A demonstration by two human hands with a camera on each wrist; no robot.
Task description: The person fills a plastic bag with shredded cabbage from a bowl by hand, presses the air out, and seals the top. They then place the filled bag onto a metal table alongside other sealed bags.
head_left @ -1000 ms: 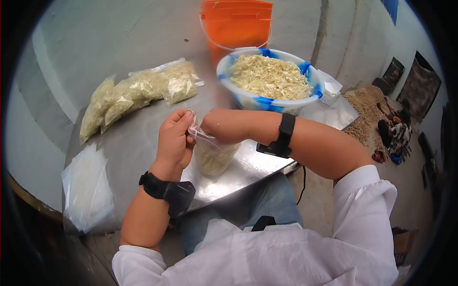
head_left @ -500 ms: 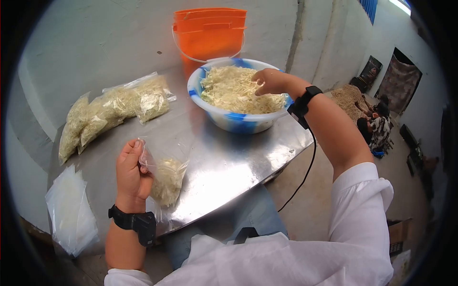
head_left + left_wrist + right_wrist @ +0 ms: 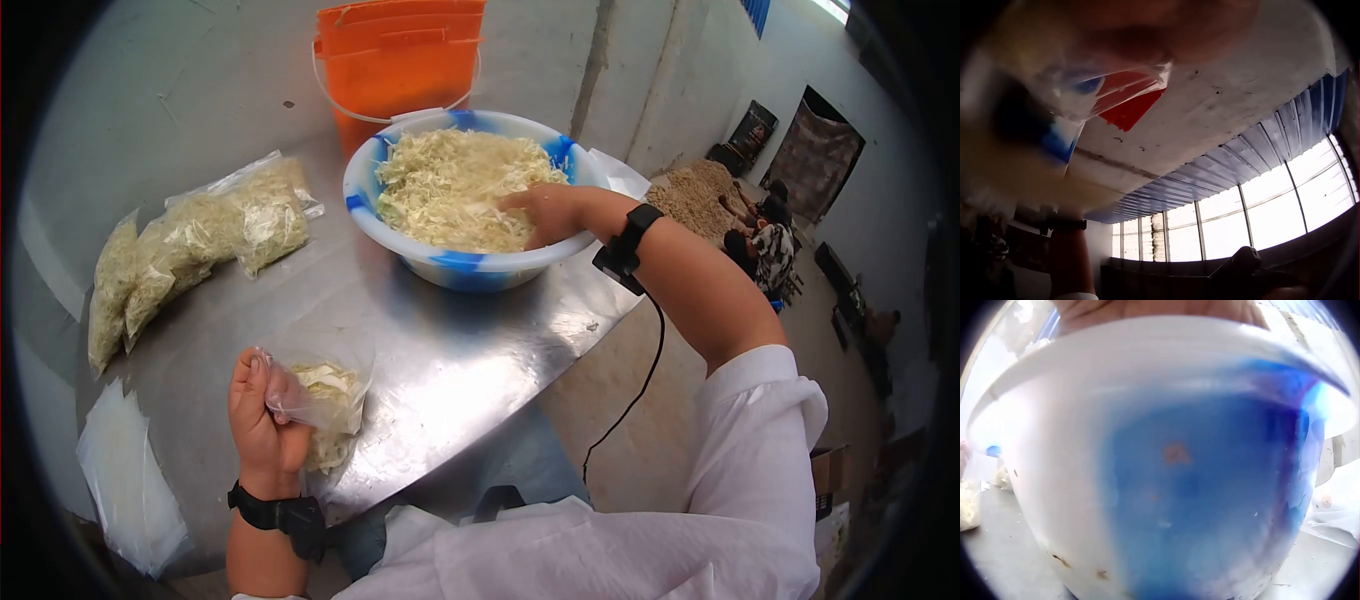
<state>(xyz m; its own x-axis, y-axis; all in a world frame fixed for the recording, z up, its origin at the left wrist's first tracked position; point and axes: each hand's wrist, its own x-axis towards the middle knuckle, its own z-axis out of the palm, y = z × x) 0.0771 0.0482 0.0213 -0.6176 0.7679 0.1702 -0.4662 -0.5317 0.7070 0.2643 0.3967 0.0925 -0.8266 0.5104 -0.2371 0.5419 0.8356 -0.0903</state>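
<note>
My left hand (image 3: 262, 415) grips the edge of a clear plastic bag (image 3: 335, 415) at the table's near side. Pale shredded cabbage partly fills this bag, and its mouth faces up. In the left wrist view, blurred clear plastic (image 3: 1129, 94) hangs by the hand. My right hand (image 3: 555, 212) reaches over the rim of a blue-and-white basin (image 3: 450, 262), its fingers at the heap of shredded cabbage (image 3: 450, 185). From the right wrist, the basin wall (image 3: 1179, 487) fills the view and hides the fingertips; only part of the hand (image 3: 1160, 307) shows above the rim.
Filled cabbage bags (image 3: 190, 235) lie at the table's back left. A stack of flat plastic bags (image 3: 125, 480) is at the left edge. An orange bucket (image 3: 400, 65) stands behind the basin. A cable (image 3: 640, 395) hangs from my right wrist. Someone sits by a pile (image 3: 690, 205) on the floor.
My right hand has left the bag's mouth and moved up and right, then down to the cabbage in the basin. My left hand still holds the bag, now lower left in the view.
</note>
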